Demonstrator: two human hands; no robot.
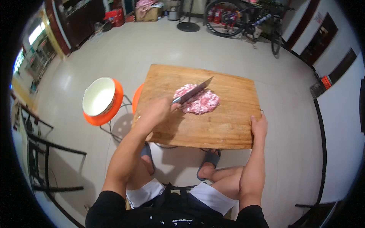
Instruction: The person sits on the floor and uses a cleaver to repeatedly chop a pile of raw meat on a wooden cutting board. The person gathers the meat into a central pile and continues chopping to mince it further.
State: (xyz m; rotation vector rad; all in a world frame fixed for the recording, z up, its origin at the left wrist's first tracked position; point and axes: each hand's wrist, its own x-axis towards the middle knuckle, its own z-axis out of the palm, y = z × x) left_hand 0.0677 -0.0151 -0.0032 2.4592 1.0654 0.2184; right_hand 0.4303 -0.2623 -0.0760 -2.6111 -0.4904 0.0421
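Observation:
My left hand (pixel 156 109) is closed around the handle of a kitchen knife (pixel 194 90). The blade points up and to the right across a flat heap of minced meat (pixel 201 102), pink with white bits of fat. I cannot tell whether its edge touches the meat. Underneath lies a thick wooden cutting board (pixel 228 131), set in front of my knees. At the board's right edge, my right hand (pixel 259 125) grips the side near the front corner, with some fingers hidden.
Left of the board, a white bowl (pixel 99 97) stands on an orange stool (pixel 118 95). Another orange seat (pixel 137 98) shows partly under the board. A black metal frame (pixel 45 159) is at the lower left. Further off stand a bicycle (pixel 243 22) and a red container (pixel 114 17).

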